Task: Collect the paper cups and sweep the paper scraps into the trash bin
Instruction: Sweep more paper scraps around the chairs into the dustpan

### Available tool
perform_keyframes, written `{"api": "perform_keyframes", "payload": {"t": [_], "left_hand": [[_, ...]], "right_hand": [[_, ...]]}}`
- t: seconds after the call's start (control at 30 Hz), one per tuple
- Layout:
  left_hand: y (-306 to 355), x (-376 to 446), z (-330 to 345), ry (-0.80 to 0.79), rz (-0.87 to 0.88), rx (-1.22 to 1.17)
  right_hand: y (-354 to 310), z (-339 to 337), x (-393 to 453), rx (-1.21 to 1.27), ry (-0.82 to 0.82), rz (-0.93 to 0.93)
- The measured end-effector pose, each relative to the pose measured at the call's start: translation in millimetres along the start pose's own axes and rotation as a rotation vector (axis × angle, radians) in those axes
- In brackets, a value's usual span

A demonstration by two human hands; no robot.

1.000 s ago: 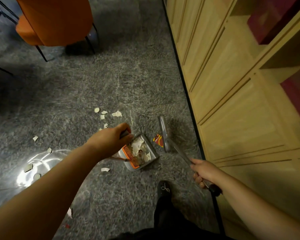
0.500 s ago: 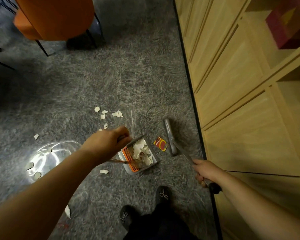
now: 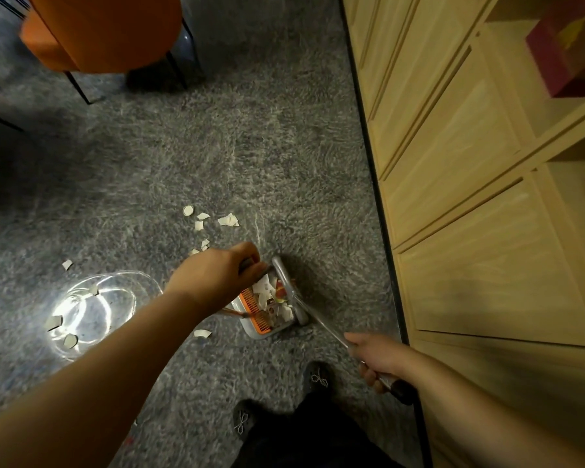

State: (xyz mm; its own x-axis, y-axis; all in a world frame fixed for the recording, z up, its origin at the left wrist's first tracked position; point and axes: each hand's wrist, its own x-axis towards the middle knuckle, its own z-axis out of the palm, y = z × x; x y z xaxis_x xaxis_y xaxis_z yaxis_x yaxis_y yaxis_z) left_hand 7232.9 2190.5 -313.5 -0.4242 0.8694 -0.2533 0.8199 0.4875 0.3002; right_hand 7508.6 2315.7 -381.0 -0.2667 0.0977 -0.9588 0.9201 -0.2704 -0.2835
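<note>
Near the centre of the frame, slightly low, the left hand (image 3: 217, 276) is gripping the handle of a grey dustpan (image 3: 267, 319) that is sitting on the grey carpet (image 3: 267, 157). Paper scraps (image 3: 267, 292) are lying inside the pan beside its orange comb (image 3: 254, 310). At the lower right, the right hand (image 3: 377, 356) is clenching a broom handle (image 3: 325, 327), and the broom head (image 3: 289, 288) is pressing against the pan's open edge. More scraps (image 3: 213, 221) are lying on the carpet above the pan, others at the left around a bright patch of light (image 3: 88, 307). An orange chair (image 3: 105, 28) is standing at the upper left, and wooden cabinets (image 3: 470, 163) are filling the right side.
</note>
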Motion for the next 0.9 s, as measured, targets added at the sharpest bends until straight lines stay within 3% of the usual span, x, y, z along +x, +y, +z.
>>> {"api": "perform_keyframes", "payload": {"t": [0.5, 0.9], "left_hand": [[-29.0, -74.0, -6.9, 0.115, -0.11, -0.064], [-97.7, -210.3, 2.1, 0.311, -0.287, -0.141]], "right_hand": [[-8.2, 16.6, -24.2, 0.088, 0.018, 0.049], [-52.2, 101.6, -48.2, -0.062, 0.002, 0.009]]}}
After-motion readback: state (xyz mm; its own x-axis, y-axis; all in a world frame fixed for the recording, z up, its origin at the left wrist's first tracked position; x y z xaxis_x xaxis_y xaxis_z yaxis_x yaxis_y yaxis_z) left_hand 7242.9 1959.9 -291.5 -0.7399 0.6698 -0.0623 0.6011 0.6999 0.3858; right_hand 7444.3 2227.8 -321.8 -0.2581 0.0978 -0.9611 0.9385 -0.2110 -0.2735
